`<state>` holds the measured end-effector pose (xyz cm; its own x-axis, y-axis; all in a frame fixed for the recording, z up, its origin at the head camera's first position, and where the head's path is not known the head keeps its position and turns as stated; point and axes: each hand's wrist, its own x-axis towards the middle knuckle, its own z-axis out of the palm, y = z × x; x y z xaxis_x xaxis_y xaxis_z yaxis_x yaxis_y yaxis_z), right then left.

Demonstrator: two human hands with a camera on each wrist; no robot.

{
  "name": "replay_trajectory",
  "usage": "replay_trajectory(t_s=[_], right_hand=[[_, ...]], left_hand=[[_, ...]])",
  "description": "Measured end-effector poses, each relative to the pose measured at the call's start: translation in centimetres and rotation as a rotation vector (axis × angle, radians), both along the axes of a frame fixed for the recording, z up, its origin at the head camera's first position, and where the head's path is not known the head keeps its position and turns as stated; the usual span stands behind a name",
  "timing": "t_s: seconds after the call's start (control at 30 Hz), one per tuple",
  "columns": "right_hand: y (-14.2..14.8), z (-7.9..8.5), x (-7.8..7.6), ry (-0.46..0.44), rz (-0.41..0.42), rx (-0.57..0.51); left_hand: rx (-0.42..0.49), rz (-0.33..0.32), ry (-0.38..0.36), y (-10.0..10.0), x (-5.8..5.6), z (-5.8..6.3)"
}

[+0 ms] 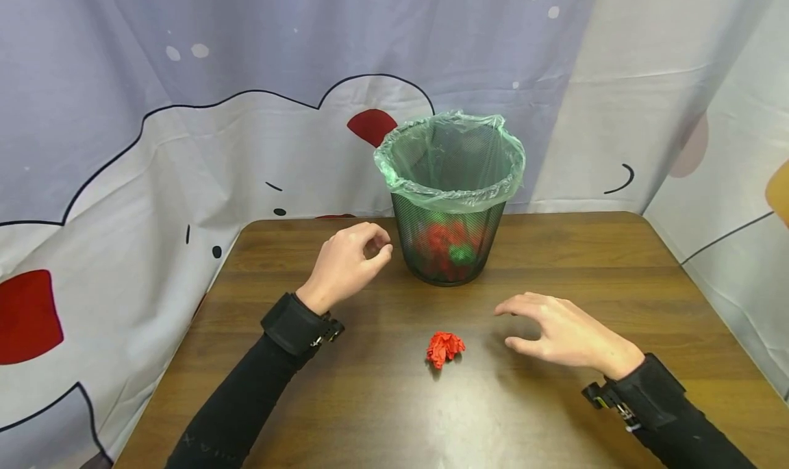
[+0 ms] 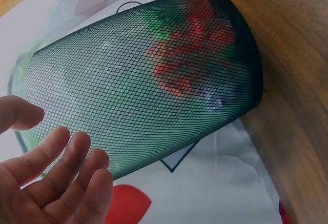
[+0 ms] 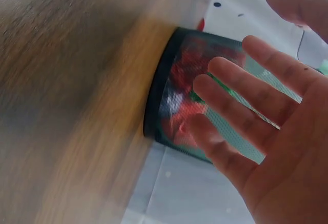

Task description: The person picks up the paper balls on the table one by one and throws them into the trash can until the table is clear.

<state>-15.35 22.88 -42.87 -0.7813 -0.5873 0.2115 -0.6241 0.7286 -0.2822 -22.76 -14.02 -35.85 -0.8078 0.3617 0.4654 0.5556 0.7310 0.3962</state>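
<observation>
A crumpled ball of red paper [image 1: 445, 349] lies on the wooden table, between the two hands and nearer the right one. My right hand [image 1: 555, 328] hovers to its right with fingers apart and nothing in them; the right wrist view shows its palm and spread fingers [image 3: 256, 96]. Left of the black mesh bin [image 1: 407, 239], my left hand [image 1: 351, 260] is held above the table, loosely bent and holding nothing. A green plastic bag [image 1: 456, 198] lines the bin and folds over its rim. Red and green crumpled pieces [image 2: 189, 55] show through the mesh.
The bin stands near the back edge of the wooden table [image 1: 370, 407]. Behind the table hangs a patterned cloth [image 1: 246, 37], which also runs along the right side.
</observation>
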Motion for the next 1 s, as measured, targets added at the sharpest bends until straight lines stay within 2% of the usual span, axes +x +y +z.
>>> replay_trajectory(t_s=[0.43, 0.7, 1.0], right_hand=[[-2.9, -1.5, -1.0, 0.045, 0.181, 0.017], [-5.4, -2.3, -1.3, 0.007, 0.284, 0.055], [-7.4, -2.6, -1.4, 0.004, 0.348, 0.130]], left_hand=[[-0.012, -0.014, -0.015, 0.3, 0.2, -0.5], [-0.031, -0.004, -0.017, 0.4, 0.3, -0.7], [-0.039, -0.010, -0.022, 0.3, 0.4, -1.2]])
